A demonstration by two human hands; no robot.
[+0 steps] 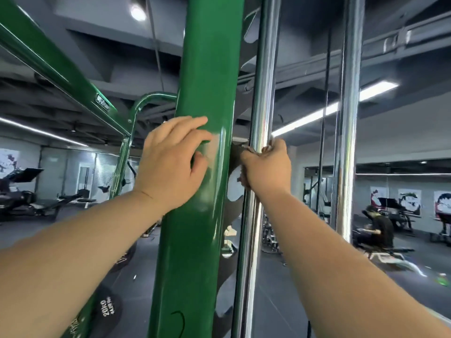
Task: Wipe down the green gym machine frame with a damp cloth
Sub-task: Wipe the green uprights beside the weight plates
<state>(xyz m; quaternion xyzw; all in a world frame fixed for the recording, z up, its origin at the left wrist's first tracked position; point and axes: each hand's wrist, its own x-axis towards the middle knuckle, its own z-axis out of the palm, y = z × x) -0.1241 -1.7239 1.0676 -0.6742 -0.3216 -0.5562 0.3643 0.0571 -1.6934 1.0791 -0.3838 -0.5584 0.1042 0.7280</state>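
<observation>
Steadies the glossy green tubular steel upright [200, 215] with the left hand [168, 162], fingers loosely spread, and clutches a bunched grey cloth [247, 150] in the right hand [266, 169] just right of that upright, seemingly mid-job, lower frame probably unwiped.

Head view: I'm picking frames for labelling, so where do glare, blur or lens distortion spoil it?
Head view: the ceiling strip light blows out; a white glare patch sits on the green upright post beside the left hand; the chrome guide rod streaks with reflections; the right hand and its gripped cloth are smeared; wide-angle distortion bows both uprights.
</observation>
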